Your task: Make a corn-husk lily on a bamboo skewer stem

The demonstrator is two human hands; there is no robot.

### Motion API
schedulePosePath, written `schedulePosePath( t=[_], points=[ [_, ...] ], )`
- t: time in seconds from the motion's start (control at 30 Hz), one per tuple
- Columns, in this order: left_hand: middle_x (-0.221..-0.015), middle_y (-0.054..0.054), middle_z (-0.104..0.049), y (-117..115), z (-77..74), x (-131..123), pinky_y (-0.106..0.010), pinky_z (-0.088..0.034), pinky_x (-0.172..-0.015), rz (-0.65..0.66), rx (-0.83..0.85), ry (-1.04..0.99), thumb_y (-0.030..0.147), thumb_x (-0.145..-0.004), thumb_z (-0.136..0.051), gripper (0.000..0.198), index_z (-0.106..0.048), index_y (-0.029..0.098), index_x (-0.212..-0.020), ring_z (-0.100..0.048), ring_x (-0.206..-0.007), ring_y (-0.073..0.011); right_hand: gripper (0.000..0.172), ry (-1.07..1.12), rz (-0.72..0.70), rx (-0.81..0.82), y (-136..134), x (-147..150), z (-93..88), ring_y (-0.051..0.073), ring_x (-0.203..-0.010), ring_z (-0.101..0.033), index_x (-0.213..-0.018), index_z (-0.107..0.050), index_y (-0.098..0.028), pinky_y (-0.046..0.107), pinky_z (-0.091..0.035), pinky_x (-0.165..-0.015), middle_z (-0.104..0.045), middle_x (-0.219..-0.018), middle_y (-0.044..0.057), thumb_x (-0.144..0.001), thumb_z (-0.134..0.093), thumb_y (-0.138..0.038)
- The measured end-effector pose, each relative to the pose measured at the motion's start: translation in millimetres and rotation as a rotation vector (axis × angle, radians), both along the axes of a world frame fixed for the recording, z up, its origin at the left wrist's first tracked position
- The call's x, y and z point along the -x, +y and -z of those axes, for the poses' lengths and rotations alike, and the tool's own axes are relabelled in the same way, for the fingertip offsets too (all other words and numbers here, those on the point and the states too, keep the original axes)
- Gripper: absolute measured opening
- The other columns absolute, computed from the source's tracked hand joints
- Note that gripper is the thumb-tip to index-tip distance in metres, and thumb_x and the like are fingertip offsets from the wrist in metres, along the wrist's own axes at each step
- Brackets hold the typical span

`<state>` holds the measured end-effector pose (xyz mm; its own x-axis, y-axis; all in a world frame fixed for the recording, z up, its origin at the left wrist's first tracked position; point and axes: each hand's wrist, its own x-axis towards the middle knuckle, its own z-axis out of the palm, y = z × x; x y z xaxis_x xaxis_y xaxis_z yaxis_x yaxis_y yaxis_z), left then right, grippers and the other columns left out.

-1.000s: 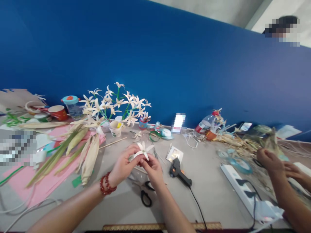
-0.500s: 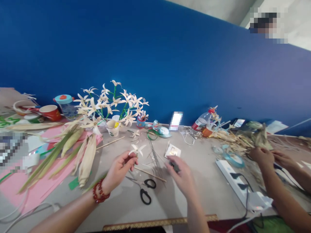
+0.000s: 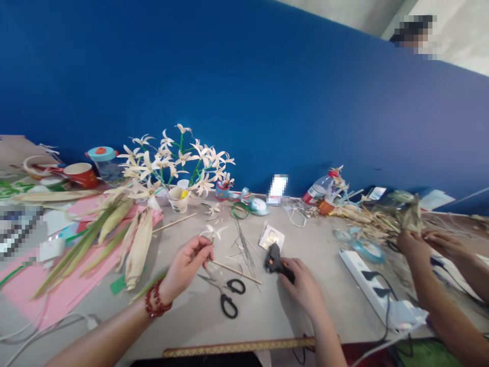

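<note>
My left hand (image 3: 193,255) pinches a small cream-white flower (image 3: 214,233) with thin petals, upright above the table. My right hand (image 3: 301,283) is closed round the handle of a black glue gun (image 3: 273,259). The gun's front end lies by a small white square piece (image 3: 272,236) with a shiny middle. Between the hands are scissors (image 3: 229,298) with black handles, a thin wooden stick (image 3: 237,271) and several thin wires (image 3: 244,244).
Behind, a paper cup (image 3: 178,201) stands by a bunch of finished white flowers (image 3: 183,158). Corn husks (image 3: 138,250) and pink paper (image 3: 76,290) lie left. A white power strip (image 3: 362,280) is on the right, near another person's hands (image 3: 414,250). A blue wall rises behind.
My right hand has drawn back to the right, from over the glue gun to its handle, so the gun now shows plainly. My left hand stays nearly in place with the flower.
</note>
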<state>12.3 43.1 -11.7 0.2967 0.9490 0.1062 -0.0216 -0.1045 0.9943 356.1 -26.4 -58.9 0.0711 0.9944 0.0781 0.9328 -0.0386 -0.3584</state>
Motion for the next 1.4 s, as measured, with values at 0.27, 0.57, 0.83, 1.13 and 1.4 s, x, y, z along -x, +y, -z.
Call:
schedulePosePath(
  t=[0.27,0.57,0.83,1.13,1.4],
  points=[
    [-0.080,-0.002,-0.062,-7,-0.3,3,-0.026,-0.049,-0.066,0.015,-0.035,0.042,0.032,-0.091,-0.055,0.015,-0.056,0.017,-0.094,-0.056,-0.068,-0.0125,0.033,-0.053,-0.144,-0.021,14,-6,-8.9,0.032,-0.119,-0.053,-0.104,-0.064,-0.016,0.043,-0.045,-0.099,-0.054,-0.131,0.017,-0.073,-0.055,-0.021],
    [-0.081,-0.002,-0.063,-6,1.0,5,-0.026,-0.049,-0.067,0.039,-0.072,0.083,0.032,-0.092,-0.055,0.016,-0.058,0.017,-0.093,-0.057,-0.069,-0.0127,0.040,0.160,-0.110,0.103,21,-19,-13.5,0.032,-0.104,-0.063,-0.111,-0.061,-0.020,0.044,-0.047,-0.090,-0.067,-0.117,0.013,-0.072,-0.058,-0.026],
    [-0.081,-0.003,-0.064,-7,2.1,2,-0.026,-0.049,-0.067,0.073,-0.052,0.073,0.034,-0.092,-0.055,0.017,-0.058,0.017,-0.093,-0.057,-0.069,-0.0130,0.024,0.795,0.050,0.052,24,-36,-15.0,0.028,-0.097,-0.064,-0.098,-0.063,-0.021,0.040,-0.046,-0.090,-0.072,-0.102,0.006,-0.079,-0.061,-0.037],
    [-0.079,-0.002,-0.062,-7,4.5,2,-0.024,-0.048,-0.066,0.105,-0.053,0.086,0.032,-0.091,-0.056,0.016,-0.059,0.017,-0.090,-0.057,-0.070,-0.0131,0.031,1.620,0.208,0.129,20,-28,-14.4,0.008,-0.042,-0.036,-0.091,-0.068,-0.018,0.024,-0.038,-0.040,-0.068,-0.084,0.007,-0.080,-0.063,-0.047],
    [-0.079,-0.002,-0.063,-6,8.4,1,-0.025,-0.047,-0.067,0.099,0.008,0.072,0.032,-0.090,-0.058,0.015,-0.059,0.017,-0.090,-0.056,-0.070,-0.0134,0.027,1.666,0.155,-0.323,12,-24,-45.6,0.010,-0.046,-0.028,-0.090,-0.065,-0.023,0.025,-0.035,-0.039,-0.058,-0.084,0.004,-0.085,-0.053,-0.046]
  ],
)
